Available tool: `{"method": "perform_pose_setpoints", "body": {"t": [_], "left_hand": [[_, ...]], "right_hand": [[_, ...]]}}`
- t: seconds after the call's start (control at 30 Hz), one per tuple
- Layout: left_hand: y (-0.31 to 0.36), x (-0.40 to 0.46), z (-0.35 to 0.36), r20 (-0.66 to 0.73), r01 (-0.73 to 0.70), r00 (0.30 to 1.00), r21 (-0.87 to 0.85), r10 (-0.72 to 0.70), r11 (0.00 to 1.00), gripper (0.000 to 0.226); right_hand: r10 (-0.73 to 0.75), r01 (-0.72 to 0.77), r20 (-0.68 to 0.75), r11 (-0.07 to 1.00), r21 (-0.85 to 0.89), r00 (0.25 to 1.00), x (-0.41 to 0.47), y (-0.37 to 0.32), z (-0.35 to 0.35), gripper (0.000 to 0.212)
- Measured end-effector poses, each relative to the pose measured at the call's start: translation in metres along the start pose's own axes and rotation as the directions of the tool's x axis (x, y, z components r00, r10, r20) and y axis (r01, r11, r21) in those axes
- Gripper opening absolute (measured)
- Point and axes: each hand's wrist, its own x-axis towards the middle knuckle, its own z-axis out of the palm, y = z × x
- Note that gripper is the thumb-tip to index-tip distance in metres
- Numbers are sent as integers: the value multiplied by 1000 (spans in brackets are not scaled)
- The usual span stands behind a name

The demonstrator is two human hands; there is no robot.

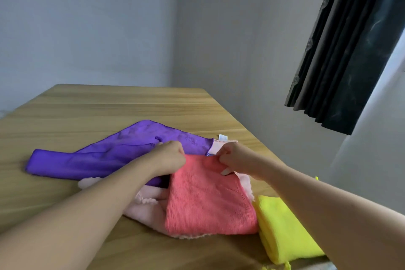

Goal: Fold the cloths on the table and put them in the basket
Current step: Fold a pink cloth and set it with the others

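- We see the coral cloth (208, 195) lying flat as a rectangle on the wooden worktop (92, 105), on top of a pale pink cloth (146, 206) whose edges show to its left, right and near side.
- Our left hand (169, 155) sits at the coral cloth's far left corner, fingers curled tight and pinching that edge.
- Our right hand (232, 156) sits at the far right corner, fingers curled the same way and pinching the far edge; a small white tag (225, 172) shows just below them.
- So the cloth's far edge runs between the two sets of fingers, and the rest of it spreads toward us from them.
- A purple cloth (105, 155) lies loosely bunched to the left and beyond, partly under our left forearm.
- A folded yellow cloth (282, 228) lies just right of the coral one, at the worktop's right edge, touching the pink cloth's fringe.
- A dark curtain (348, 50) hangs at upper right.
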Motion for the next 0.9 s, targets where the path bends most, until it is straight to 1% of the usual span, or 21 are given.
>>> {"method": "perform_pose_setpoints", "body": {"t": [0.07,0.1,0.17,0.23,0.3,0.37,0.43,0.5,0.57,0.67,0.73,0.83,0.87,0.9], "left_hand": [[-4,0,3,-20,17,1000,4,-17,1000,16],[-6,0,4,-36,27,999,3,-26,1000,15],[-9,0,6,-66,12,998,2,-11,1000,15],[-12,3,7,-103,-43,994,-6,42,999,16],[-12,4,8,-140,-83,987,0,82,997,17],[-10,4,9,-168,-110,979,22,112,994,19],[-6,3,11,-169,-136,975,65,145,989,23],[-2,0,15,-110,-162,977,160,181,974,28],[2,0,19,-63,-187,975,283,213,941,30],[9,1,19,-71,-189,969,398,235,898,24],[11,2,16,-50,-179,975,405,218,897,17],[17,0,7,-30,-175,980,351,198,920,8],[21,-2,4,-28,-187,978,308,205,933,8],[26,-4,-1,-29,-208,975,255,222,944,10]], "right_hand": [[43,-40,-8,974,225,999,-2,-1,0,15],[67,-62,-4,949,308,998,-4,-3,-1,16],[81,-81,15,926,369,997,-7,-3,-1,18],[73,-72,13,923,377,997,-9,-5,-1,21],[87,-72,-26,928,366,996,-7,-7,-1,23],[91,-64,-96,965,255,991,-4,-7,-3,25],[65,-63,-139,998,19,988,0,-7,-7,31],[44,-80,-135,959,-272,990,0,-8,-2,38],[19,-59,-90,887,-458,996,0,-6,9,34],[-15,-23,-63,834,-551,998,5,-7,20,32],[-22,-15,-60,830,-558,998,7,-7,16,29],[-16,-21,-71,867,-498,997,12,0,9,12],[-14,-20,-66,874,-486,998,11,1,6,12],[-19,-11,-60,881,-473,998,8,3,4,18]]}}
